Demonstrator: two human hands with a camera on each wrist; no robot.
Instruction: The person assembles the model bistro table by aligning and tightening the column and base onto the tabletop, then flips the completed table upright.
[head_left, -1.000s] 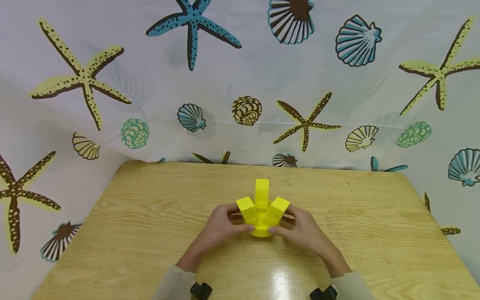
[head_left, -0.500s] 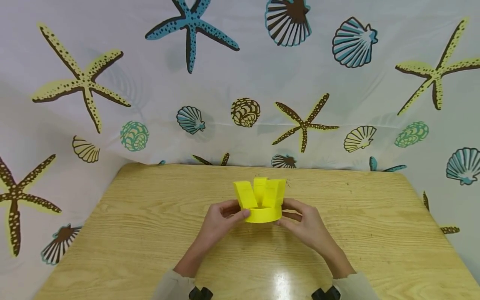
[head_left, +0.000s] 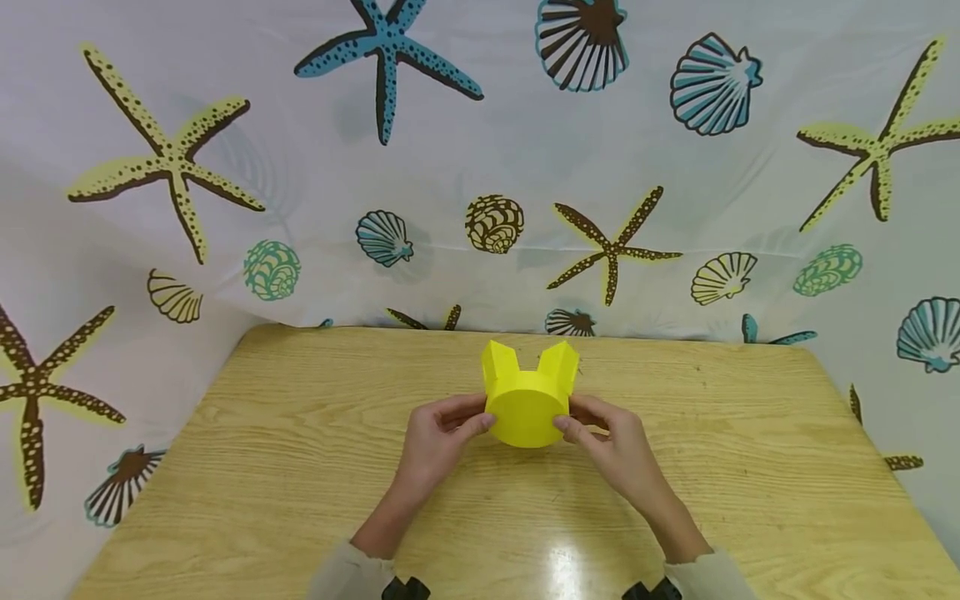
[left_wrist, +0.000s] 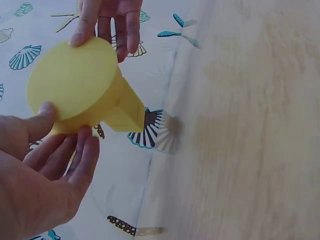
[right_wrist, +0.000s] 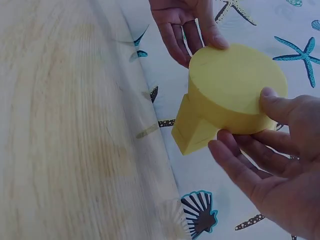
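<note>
Between both hands is a yellow object with a round flat base and blocky prongs. Its smooth disc side faces the head camera, and two prongs stick up behind it. My left hand pinches the left rim, thumb on the disc face. On the opposite rim my right hand holds it the same way. Both wrist views show the disc with each thumb on its face and the fingers at the rim's side or behind. One prong shows beneath the disc in the right wrist view; the others are hidden there.
A wooden table lies under the hands. A white cloth printed with starfish and shells hangs behind it and along both sides. Dark wrist cameras sit at the cuffs.
The yellow object has tipped: its prongs first pointed up toward the head camera, then away, and now the flat underside faces me. Both hands have kept hold, turning with it.
</note>
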